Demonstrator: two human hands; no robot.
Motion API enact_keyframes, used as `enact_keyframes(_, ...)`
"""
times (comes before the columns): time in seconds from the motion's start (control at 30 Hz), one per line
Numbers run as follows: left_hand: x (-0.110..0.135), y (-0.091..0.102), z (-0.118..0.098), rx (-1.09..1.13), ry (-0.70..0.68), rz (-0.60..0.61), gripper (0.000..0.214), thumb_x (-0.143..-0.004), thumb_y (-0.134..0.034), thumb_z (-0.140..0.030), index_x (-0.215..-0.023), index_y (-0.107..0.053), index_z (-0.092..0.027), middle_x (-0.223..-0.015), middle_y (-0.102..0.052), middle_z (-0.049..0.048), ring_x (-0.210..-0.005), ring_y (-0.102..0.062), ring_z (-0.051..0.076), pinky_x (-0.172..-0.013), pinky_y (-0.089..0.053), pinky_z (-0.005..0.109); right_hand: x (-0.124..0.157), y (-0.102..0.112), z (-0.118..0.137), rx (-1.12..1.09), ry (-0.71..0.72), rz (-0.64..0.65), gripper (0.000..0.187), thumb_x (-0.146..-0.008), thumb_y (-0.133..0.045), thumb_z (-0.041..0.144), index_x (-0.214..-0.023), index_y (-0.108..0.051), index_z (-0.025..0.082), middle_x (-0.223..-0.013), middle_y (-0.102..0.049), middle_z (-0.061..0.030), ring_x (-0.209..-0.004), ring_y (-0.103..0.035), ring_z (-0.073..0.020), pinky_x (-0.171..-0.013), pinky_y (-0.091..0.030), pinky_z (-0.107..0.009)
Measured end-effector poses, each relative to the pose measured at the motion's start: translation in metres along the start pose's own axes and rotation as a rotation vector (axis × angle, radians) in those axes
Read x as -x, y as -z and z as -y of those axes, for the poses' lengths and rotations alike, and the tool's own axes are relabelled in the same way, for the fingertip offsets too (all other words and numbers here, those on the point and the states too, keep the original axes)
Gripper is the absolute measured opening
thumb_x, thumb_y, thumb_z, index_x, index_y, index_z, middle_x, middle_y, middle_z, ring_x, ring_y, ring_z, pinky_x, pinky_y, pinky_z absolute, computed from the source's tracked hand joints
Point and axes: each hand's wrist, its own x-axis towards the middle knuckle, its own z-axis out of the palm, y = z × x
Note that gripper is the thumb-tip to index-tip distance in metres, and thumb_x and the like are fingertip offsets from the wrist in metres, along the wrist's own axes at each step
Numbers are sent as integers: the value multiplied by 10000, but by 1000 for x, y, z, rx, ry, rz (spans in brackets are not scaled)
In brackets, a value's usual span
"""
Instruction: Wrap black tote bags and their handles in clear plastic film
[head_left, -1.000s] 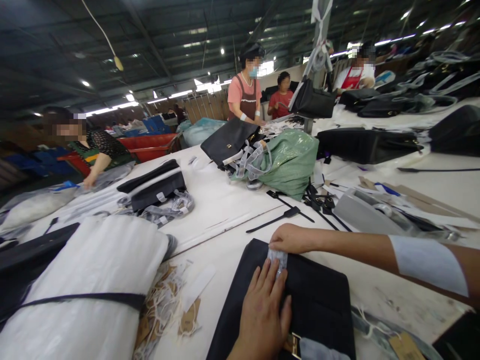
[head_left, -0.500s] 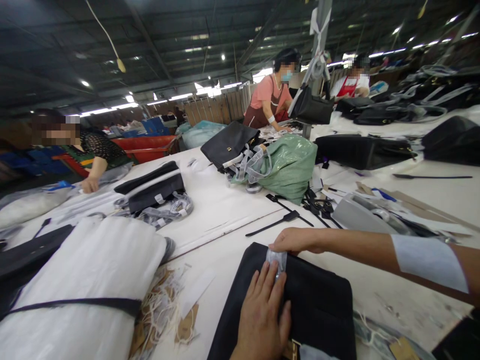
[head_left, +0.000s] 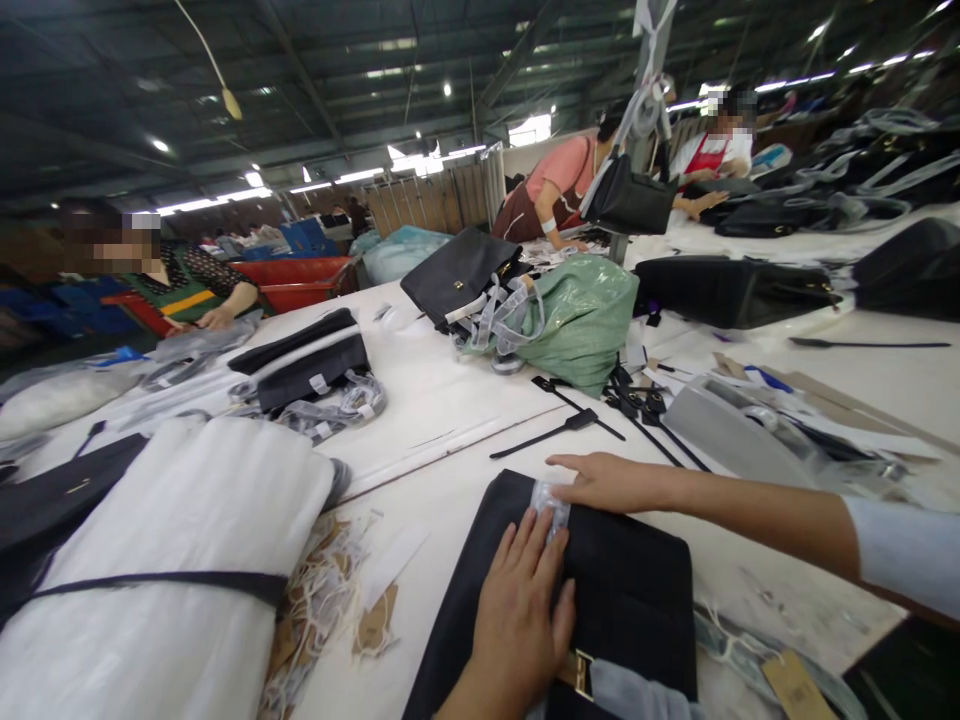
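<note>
A worker's two bare hands come together over a black bag [head_left: 634,595] lying at the near edge of a cluttered white desk [head_left: 424,370]. The left hand [head_left: 521,605] rests palm down on the bag, fingers slightly spread, their tips on a clear-wrapped strip [head_left: 551,508] at the bag's far edge. The right hand [head_left: 609,482] reaches in from the right, index finger stretched out and thumb apart from it, close against the strip; whether the thumb touches it cannot be told. A gold-coloured buckle [head_left: 583,673] shows beside the left hand, next to a piece covered in cloudy film [head_left: 637,692].

Toward the desk's near left corner sits a bundle in white padding [head_left: 172,530], circled by a black band [head_left: 165,580]. Between bundle and bag lies a heap of strings and tan tags [head_left: 319,600]. A lone tan tag [head_left: 799,685] lies by the near right edge. Just beyond the bag, two loose black straps [head_left: 559,436] cross near a seam in the desktop.

Mid-desk, a second black bag [head_left: 465,275] leans beside a green sack [head_left: 581,325]. At the far edge, a person in a pink top [head_left: 559,170] bends over the desk; farther right stands a person in a red apron [head_left: 705,155]. Along the left edge, a person in dotted sleeves [head_left: 206,270] handles clear plastic.
</note>
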Motion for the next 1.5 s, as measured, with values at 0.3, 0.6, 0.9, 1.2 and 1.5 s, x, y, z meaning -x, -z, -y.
enact_keyframes(0.3,-3,7,-4,102,66,64,494,-946,-515,-297,-1428,-440,-219,-1555,-385,52,-1466,-287,227,-1196,-307,488,12,-45,-11,182,233,-263,501,-947,-447,338,-1401,-502,133,-1418,-541,-156,-1288,-523,-288,-1091,-394,-433)
enact_keyframes(0.6,-1,6,-1,144,67,52,450,-1005,-424,-392,-1438,-426,-270,-1571,-358,13,-1474,-267,190,-1213,-268,447,197,-124,-36,-204,-128,-398,548,-930,-376,643,-816,-713,225,-756,-721,-77,-704,-668,-247,-685,-539,-368)
enact_keyframes(0.9,0,2,0,137,57,42,444,-1008,-415,-366,-1439,-433,-259,-1567,-366,16,-1473,-267,182,-1214,-250,427,205,-241,-18,-967,-115,56,622,-873,-429,740,-1196,-704,285,-1308,-645,-37,-1335,-472,-304,-1186,-254,-448)
enact_keyframes(1.2,0,1,3,187,104,33,435,-1006,-412,-376,-1426,-461,-272,-1554,-391,5,-1470,-274,194,-1208,-253,427,218,-215,51,-1717,-97,-9,495,-901,-569,556,-1260,-649,224,-1277,-663,-87,-1259,-550,-289,-1076,-421,-468)
enact_keyframes(1.5,-5,-5,-2,198,265,-65,446,-1008,-391,-374,-1430,-461,-249,-1528,-433,28,-1450,-321,213,-1193,-290,437,207,-140,65,-999,-15,-393,444,-780,-631,282,-1214,-638,190,-1234,-679,-59,-1170,-589,-290,-1024,-451,-414)
